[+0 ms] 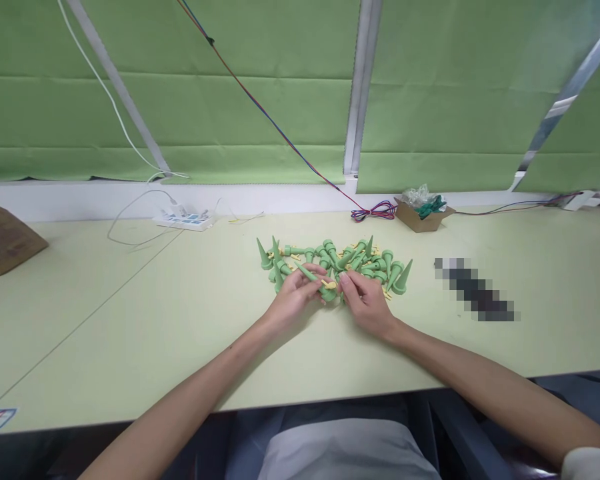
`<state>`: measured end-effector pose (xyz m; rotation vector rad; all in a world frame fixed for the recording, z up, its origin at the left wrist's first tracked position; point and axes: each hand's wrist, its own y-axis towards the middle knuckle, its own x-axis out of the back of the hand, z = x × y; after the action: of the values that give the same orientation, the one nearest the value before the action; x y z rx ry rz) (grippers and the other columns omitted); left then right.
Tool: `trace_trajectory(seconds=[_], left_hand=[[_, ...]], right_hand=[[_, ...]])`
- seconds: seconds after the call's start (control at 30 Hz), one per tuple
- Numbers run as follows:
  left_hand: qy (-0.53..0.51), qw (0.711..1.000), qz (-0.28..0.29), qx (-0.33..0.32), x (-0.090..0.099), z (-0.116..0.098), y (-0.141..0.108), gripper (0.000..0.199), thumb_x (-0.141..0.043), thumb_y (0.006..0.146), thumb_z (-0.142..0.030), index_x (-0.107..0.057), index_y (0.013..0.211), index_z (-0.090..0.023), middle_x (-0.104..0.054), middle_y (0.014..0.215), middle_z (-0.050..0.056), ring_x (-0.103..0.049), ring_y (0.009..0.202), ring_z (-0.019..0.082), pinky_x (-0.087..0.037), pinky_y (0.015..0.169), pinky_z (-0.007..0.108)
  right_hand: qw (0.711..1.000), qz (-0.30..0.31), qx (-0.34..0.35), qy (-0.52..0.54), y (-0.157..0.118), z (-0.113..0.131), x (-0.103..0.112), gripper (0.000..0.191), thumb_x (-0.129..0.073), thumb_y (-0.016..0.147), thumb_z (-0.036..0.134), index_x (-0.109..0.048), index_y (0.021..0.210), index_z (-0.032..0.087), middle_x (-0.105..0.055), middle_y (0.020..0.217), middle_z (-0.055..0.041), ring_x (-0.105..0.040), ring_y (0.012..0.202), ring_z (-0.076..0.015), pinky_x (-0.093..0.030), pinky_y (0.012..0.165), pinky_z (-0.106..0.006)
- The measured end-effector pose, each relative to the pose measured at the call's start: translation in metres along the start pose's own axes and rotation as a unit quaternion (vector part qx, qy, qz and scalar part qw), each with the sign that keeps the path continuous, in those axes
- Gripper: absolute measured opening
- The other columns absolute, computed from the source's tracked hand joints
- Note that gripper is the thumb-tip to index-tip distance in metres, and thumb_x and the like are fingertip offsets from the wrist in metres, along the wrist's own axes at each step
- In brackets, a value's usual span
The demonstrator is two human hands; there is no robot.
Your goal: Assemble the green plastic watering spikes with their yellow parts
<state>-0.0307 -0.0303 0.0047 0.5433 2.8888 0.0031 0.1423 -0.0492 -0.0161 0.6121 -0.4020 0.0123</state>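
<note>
My left hand [303, 288] is closed around a green plastic watering spike [311, 275], its pointed end directed up and left. A small yellow valve piece [329, 285] shows at the spike's wide end. Close beside it, my right hand [367, 300] has thumb and forefinger pinched together; whatever is between them is too small or hidden to make out. Right behind both hands lies a heap of similar green spikes [399, 277], some standing on their caps with tips up, others lying down. Small yellow pieces show among them.
A small cardboard box [420, 219] with clear and green plastic stands at the back right, beside coiled red and blue wire [373, 212]. A white power strip [187, 220] lies back left. A brown paper bag [7, 240] sits far left; a pixelated dark object [475, 290] lies right.
</note>
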Motion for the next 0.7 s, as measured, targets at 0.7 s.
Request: trace_trajectory(seconds=[0.7], left_hand=[[-0.089,0.996,-0.007,0.003,-0.002,-0.002,-0.001,0.007,-0.058,0.079,-0.020,-0.064,0.078,-0.017,-0.059,0.086,0.002,-0.055,0.079,0.013,-0.045,0.067,0.024]], right_hand=[[0.988,0.009,0.147,-0.053,-0.006,-0.004,-0.011,0.030,-0.042,0.100,0.024,-0.043,0.070,0.020,-0.033,0.057,0.0058,-0.031,0.046,-0.0080,-0.028,0.047,-0.023]])
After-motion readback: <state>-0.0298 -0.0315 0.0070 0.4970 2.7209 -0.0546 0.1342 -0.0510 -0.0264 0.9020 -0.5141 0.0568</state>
